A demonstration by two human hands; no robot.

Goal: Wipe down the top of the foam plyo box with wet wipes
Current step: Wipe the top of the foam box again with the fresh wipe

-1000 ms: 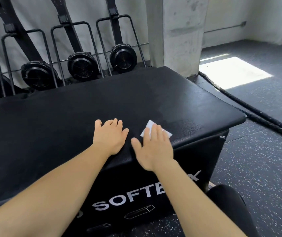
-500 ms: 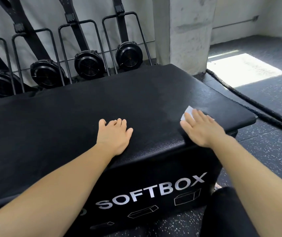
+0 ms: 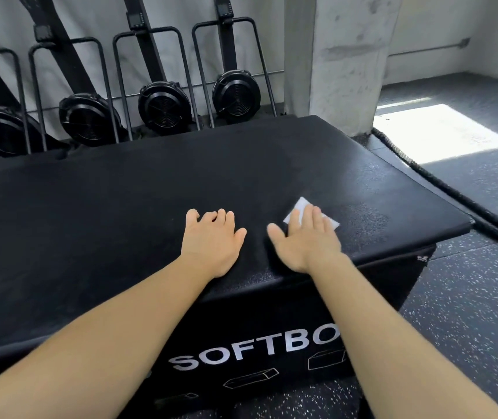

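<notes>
The black foam plyo box [image 3: 121, 213] fills the middle of the head view, with SOFTBOX printed in white on its front. A white wet wipe [image 3: 300, 207] lies on the box top near the front right. My right hand [image 3: 305, 240] presses flat on the wipe with straight fingers, covering most of it. My left hand [image 3: 211, 240] rests palm down on the box top just left of the right hand, holding nothing.
Several black rowing machines [image 3: 163, 110] stand upright against the wall behind the box. A concrete pillar [image 3: 350, 62] rises at the back right. A thick battle rope [image 3: 441, 189] runs along the speckled rubber floor [image 3: 468, 313] to the right.
My right hand has slid the wipe back leftward from the box's right edge, close to my left hand. The left hand has stayed in place.
</notes>
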